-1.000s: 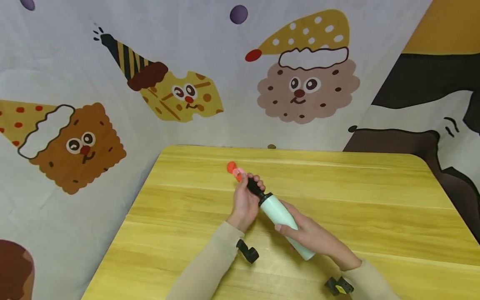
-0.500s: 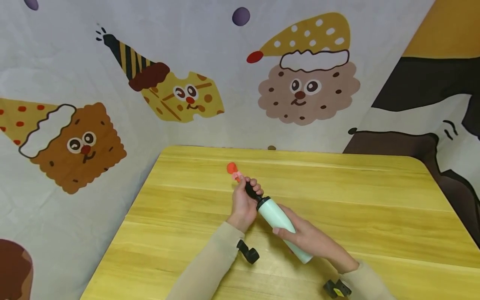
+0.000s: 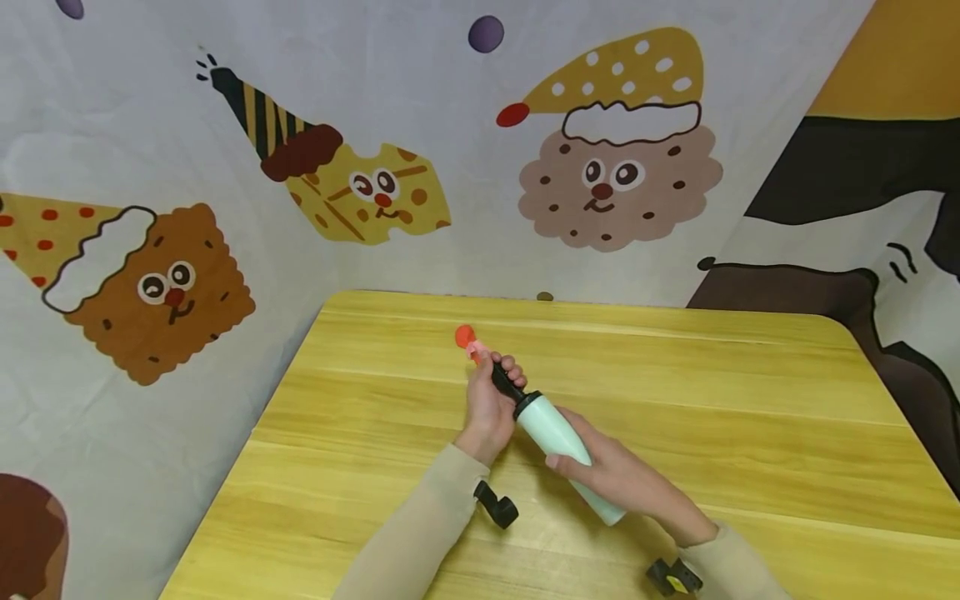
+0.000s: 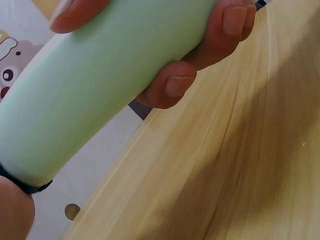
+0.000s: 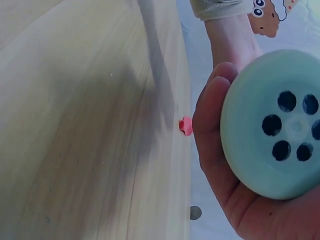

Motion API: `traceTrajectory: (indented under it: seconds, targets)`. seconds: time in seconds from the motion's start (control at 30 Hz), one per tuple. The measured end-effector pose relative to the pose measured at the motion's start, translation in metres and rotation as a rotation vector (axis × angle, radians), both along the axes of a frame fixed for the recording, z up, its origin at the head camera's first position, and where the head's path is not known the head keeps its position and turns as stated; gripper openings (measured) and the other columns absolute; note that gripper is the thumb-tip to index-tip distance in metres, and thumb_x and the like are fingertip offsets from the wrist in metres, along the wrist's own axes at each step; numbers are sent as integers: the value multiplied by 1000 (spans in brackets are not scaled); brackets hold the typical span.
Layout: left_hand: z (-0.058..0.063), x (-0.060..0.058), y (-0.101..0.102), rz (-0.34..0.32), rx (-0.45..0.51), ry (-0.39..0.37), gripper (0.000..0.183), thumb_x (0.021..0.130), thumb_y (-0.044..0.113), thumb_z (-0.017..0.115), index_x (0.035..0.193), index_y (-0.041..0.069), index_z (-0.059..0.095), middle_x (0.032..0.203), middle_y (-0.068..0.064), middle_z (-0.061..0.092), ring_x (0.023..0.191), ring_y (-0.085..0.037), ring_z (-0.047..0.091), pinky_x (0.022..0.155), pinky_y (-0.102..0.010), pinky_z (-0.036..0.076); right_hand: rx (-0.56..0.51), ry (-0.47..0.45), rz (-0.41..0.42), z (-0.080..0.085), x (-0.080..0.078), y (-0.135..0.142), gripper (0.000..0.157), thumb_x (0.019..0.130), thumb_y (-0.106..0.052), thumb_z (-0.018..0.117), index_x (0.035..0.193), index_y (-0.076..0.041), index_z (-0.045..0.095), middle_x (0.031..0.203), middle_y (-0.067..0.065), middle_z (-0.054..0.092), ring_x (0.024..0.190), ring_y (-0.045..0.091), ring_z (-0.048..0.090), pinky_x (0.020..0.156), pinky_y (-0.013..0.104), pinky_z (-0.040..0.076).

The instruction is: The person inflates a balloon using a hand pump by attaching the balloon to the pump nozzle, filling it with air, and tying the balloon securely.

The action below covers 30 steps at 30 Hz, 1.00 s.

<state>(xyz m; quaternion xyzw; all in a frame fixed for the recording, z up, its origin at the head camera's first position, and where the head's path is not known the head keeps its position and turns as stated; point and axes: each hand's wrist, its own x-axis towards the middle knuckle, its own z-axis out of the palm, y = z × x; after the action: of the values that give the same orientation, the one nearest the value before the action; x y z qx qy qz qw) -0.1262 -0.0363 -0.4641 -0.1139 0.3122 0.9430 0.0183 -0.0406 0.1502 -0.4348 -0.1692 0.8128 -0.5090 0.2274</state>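
An indoor corner of unclear kind, with cartoon-printed cloth [image 3: 480,183] behind a wood-grain table [image 3: 712,400].

in the head view i can't see most of the fingers of the right hand [image 3: 618,473], hidden behind the pale green tube [image 3: 553,430]; the left hand [image 3: 489,404] covers part of the black handle [image 3: 504,381]. the red-and-pink piece [image 3: 466,337] is too small for me to identify. my left wrist view crops the tube; my right wrist view cuts its dotted base [image 5: 296,127] at the right edge.
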Motion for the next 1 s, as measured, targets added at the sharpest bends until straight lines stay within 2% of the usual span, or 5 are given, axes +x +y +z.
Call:
traceTrajectory:
  seconds: [0.13, 0.4, 0.57, 0.8, 1.0]
  targets:
    - [2, -2, 3, 90, -67, 2, 33, 114, 36, 33, 95, 12, 44, 77, 1, 47, 63, -10, 42, 59, -21, 39, 6, -18, 1, -1, 1, -1, 75, 103, -36, 65, 164, -19, 23, 104, 19, 61, 71, 31, 67, 53, 38, 57]
    - [11, -22, -19, 231, -177, 42, 32, 116, 31, 29, 92, 13, 42, 74, 3, 47, 59, -7, 43, 54, -18, 39, 45, -53, -15, -3, 12, 8, 64, 99, -33, 70, 143, 6, 44, 91, 11, 65, 74, 27, 66, 56, 39, 56]
    - [18, -30, -33, 256, -170, 42, 33, 116, 33, 29, 92, 13, 42, 73, 3, 46, 57, -7, 42, 52, -20, 38, 31, -61, 12, 1, 22, 17, 52, 104, -36, 63, 142, -4, 46, 87, 13, 64, 66, 24, 65, 51, 36, 55]
    - [20, -36, -45, 299, -140, 43, 33, 115, 32, 31, 90, 13, 42, 71, 4, 46, 55, -6, 41, 51, -19, 37, 53, -32, -10, 4, 34, 17, 57, 105, -39, 61, 148, -5, 44, 97, 12, 64, 67, 22, 65, 49, 33, 55]
    - [9, -26, -28, 208, -173, -12, 31, 116, 32, 30, 95, 12, 42, 76, 1, 51, 67, -12, 59, 68, -25, 56, 81, 29, -22, 1, 23, -1, 62, 104, -43, 62, 146, -1, 45, 97, 9, 65, 74, 25, 66, 51, 34, 55]
